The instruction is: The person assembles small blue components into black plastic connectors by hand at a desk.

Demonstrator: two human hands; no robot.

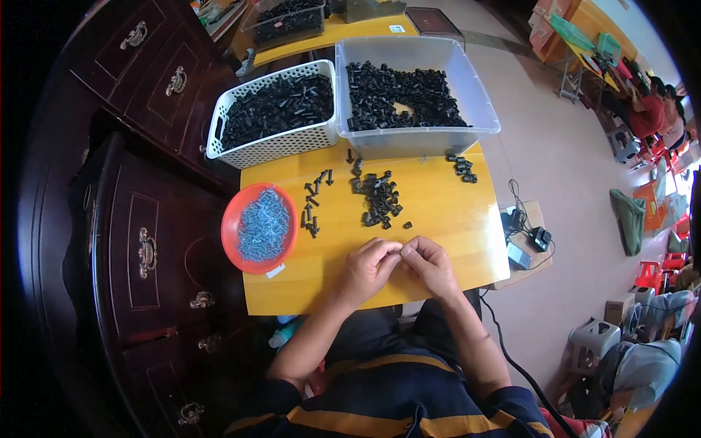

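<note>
My left hand (370,267) and my right hand (431,266) meet above the front of the yellow table (321,281). Both are closed, fingertips pinched together around something too small and hidden to name. Just beyond them lies a loose pile of short black plastic parts (380,196), with one black piece (407,225) apart from it. To the left, several longer black stem-like parts (309,212) are scattered. A red-orange bowl (228,232) at the table's left edge holds a heap of small silvery metal pieces (263,226), perhaps screws or springs.
A white perforated basket (281,144) and a clear plastic bin (416,139), both with many black parts, stand at the table's back. Several black pieces (461,168) lie at the right edge. Dark wooden drawers (139,241) border the left. A cable (504,343) hangs at the right.
</note>
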